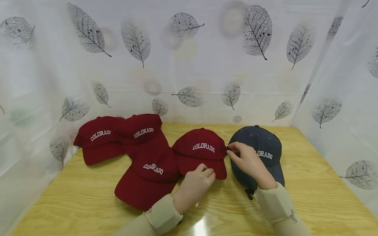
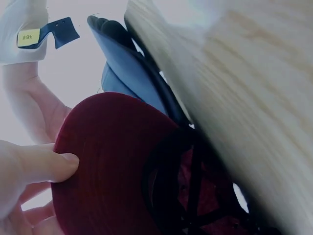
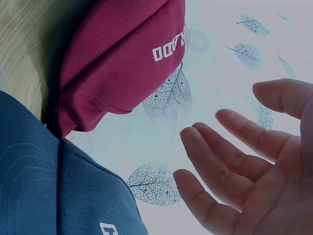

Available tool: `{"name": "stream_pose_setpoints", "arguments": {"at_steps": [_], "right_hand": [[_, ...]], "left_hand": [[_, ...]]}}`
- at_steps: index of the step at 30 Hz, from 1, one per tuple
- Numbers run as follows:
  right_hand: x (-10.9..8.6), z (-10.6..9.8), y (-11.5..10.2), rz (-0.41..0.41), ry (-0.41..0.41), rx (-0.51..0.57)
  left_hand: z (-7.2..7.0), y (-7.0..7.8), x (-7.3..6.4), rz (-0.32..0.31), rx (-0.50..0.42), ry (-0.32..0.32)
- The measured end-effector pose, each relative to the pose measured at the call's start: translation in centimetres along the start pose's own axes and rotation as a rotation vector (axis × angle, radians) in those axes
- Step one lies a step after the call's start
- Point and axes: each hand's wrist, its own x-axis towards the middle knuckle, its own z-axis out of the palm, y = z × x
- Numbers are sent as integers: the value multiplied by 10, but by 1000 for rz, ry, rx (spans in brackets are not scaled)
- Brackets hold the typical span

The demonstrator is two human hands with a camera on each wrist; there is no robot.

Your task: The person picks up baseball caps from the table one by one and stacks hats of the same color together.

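A dark red cap (image 1: 200,144) lettered COLORADO sits on the table, and my left hand (image 1: 195,186) pinches its brim. In the left wrist view the left thumb (image 2: 66,166) lies on the underside of that red brim (image 2: 107,161), with fingers on the other face. My right hand (image 1: 249,160) is over the navy cap (image 1: 254,139), covering part of its lettering, fingertips close to the red cap's right side. In the right wrist view its fingers (image 3: 215,171) are spread and loosely bent, with nothing between them.
Three more dark red caps, one at far left (image 1: 100,141), one at back (image 1: 141,129) and one in front (image 1: 144,193), overlap at the left on the wooden table (image 1: 310,203). A leaf-print curtain (image 1: 206,75) stands behind and on both sides.
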Motion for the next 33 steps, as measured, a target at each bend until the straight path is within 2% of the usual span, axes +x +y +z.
{"name": "stream_pose_setpoints", "arguments": {"at_steps": [7,13,17,22,25,28,30,33], "right_hand": [[-2,-3,3,12,5,13],[-3,-4,5,-7,17,29],[-2,-4,6,-8,24,32],[-2,-6,5,-7,14,38],[-1,-7,4,-8,4,39],[-1,-7,4,-3,1,39],[-1,-8,5,2,-1,42],[0,-8,5,10,-7,46]], "left_hand": [[-3,2,15,-19,-61,34],[1,8,25,32,-124,27],[3,10,25,64,-153,-46],[4,9,21,81,-206,-220],[5,5,19,49,-309,-321],[5,-3,20,-17,-432,-410],[10,-10,21,-64,-498,-428],[9,-26,21,-187,-591,-446]]}}
